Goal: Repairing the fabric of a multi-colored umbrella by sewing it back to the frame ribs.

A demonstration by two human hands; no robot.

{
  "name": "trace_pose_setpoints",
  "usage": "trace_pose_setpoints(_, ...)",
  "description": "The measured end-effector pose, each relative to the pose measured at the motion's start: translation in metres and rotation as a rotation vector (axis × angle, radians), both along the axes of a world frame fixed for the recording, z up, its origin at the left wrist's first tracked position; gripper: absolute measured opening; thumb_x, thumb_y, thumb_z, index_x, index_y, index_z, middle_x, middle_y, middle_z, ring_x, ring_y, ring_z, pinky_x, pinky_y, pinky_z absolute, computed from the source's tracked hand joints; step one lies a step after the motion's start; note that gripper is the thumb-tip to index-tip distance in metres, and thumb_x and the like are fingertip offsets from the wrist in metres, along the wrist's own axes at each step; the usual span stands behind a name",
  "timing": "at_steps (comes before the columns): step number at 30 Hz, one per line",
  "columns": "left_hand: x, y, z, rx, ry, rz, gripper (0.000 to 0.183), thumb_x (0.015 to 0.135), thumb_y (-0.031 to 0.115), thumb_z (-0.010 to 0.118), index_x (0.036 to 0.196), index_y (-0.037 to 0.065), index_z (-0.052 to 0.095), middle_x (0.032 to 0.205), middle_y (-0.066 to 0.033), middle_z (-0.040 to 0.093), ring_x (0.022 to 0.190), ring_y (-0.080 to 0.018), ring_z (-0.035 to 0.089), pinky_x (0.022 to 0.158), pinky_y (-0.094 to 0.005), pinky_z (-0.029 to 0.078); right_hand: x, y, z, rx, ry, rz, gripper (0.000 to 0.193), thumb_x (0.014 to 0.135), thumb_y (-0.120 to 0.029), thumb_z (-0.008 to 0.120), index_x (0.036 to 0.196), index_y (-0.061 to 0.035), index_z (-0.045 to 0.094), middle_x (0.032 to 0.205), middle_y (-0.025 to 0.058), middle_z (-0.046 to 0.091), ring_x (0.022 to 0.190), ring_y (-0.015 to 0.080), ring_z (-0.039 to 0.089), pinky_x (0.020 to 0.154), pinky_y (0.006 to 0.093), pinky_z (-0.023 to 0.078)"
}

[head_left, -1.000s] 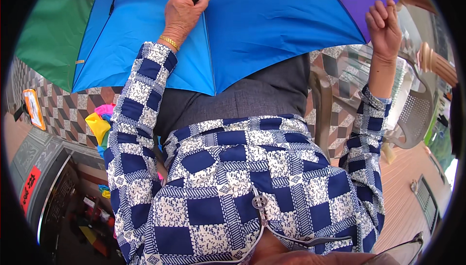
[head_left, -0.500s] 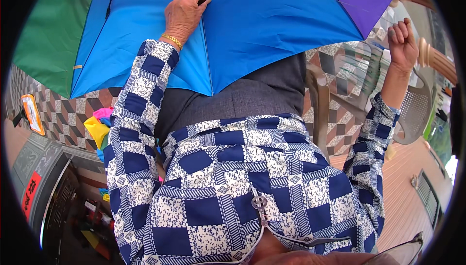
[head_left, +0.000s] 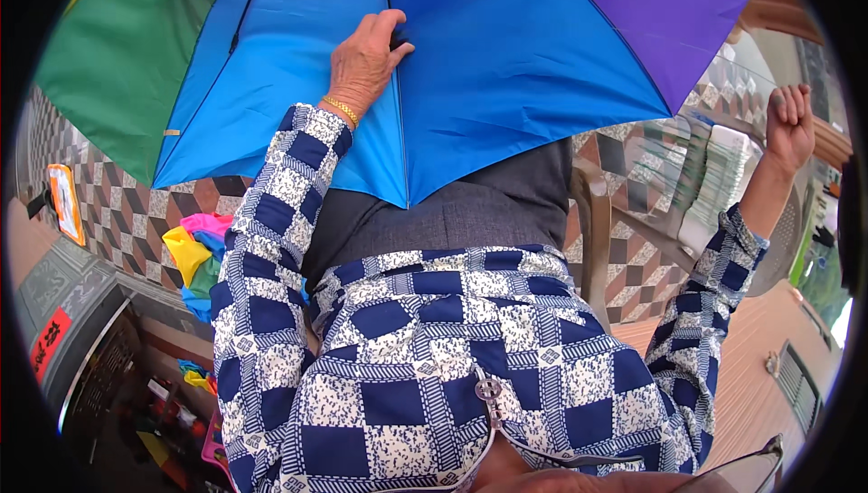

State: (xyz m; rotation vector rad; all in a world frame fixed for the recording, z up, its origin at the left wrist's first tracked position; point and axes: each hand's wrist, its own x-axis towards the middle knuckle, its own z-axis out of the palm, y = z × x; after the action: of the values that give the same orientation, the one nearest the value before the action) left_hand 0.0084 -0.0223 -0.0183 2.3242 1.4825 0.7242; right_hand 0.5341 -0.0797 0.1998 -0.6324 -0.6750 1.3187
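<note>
An open multicoloured umbrella point(head_left: 506, 68), with green, blue and purple panels, lies inside-up over my lap. My left hand point(head_left: 363, 55) is on it, thumb and fingers curled round a dark part of the middle rib point(head_left: 396, 95). Another dark rib point(head_left: 237, 37) with a joint runs along the panels to the left. Well off to the right, my right hand point(head_left: 789, 127) is raised away from the cloth with its fingers closed. A faint thin line seems to run between it and the umbrella; what the fingers pinch is too fine to make out.
To my right, a bundle of thin pale and green strips point(head_left: 714, 177) rests beside a chair point(head_left: 773, 222). Crumpled colourful cloth point(head_left: 194, 253) is at my left. An orange-framed board point(head_left: 65, 204) stands on the patterned tile floor point(head_left: 117, 226).
The umbrella has shifted slightly right, its front edge nearer my body. My left hand has moved slightly down and right with its finger and thumb wider apart; my right hand has moved right and lower.
</note>
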Motion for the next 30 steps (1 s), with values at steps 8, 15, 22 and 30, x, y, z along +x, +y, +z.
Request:
trace_pose_setpoints(8, -0.017, -0.011, 0.014, -0.063, 0.073, -0.053, 0.026, 0.077, 0.02, 0.066, 0.097, 0.006, 0.057, 0.09, -0.0103, 0.055, 0.08, -0.0324, 0.058, 0.07, -0.0411, 0.049, 0.002, -0.021, -0.002, -0.014, -0.033, -0.032, 0.008, 0.092, -0.004, 0.044, 0.094, 0.002, 0.05, 0.062, -0.0009, 0.033, 0.053, 0.0094, 0.032, 0.053, 0.024, 0.031)
trace_pose_setpoints(15, -0.005, -0.006, 0.03, -0.15, 0.325, -0.082, 0.014, 0.078, 0.014, 0.064, 0.087, 0.004, 0.06, 0.086, -0.0145, 0.058, 0.079, -0.0328, 0.06, 0.067, -0.0423, 0.05, 0.006, -0.021, 0.003, -0.014, -0.068, -0.061, 0.011, 0.093, -0.006, 0.044, 0.095, 0.0036, 0.049, 0.063, -0.0009, 0.033, 0.052, 0.0094, 0.033, 0.051, 0.0233, 0.03)
trace_pose_setpoints(22, 0.002, 0.005, 0.028, -0.112, 0.404, -0.13, 0.007, 0.078, 0.01, 0.062, 0.078, 0.003, 0.061, 0.081, -0.0169, 0.06, 0.077, -0.033, 0.062, 0.066, -0.0423, 0.051, 0.002, -0.023, 0.012, -0.013, -0.066, -0.02, 0.011, 0.093, -0.006, 0.044, 0.095, 0.0027, 0.05, 0.063, 0.0001, 0.035, 0.053, 0.0093, 0.033, 0.053, 0.0238, 0.031)
trace_pose_setpoints(30, 0.005, 0.002, 0.026, -0.17, 0.341, -0.076, 0.012, 0.08, 0.014, 0.062, 0.079, 0.002, 0.063, 0.082, -0.0176, 0.062, 0.078, -0.0336, 0.063, 0.066, -0.0425, 0.051, 0.009, -0.03, 0.004, -0.003, -0.06, -0.007, 0.011, 0.093, -0.006, 0.044, 0.096, 0.0029, 0.05, 0.063, 0.0003, 0.035, 0.053, 0.0095, 0.034, 0.053, 0.0239, 0.031)
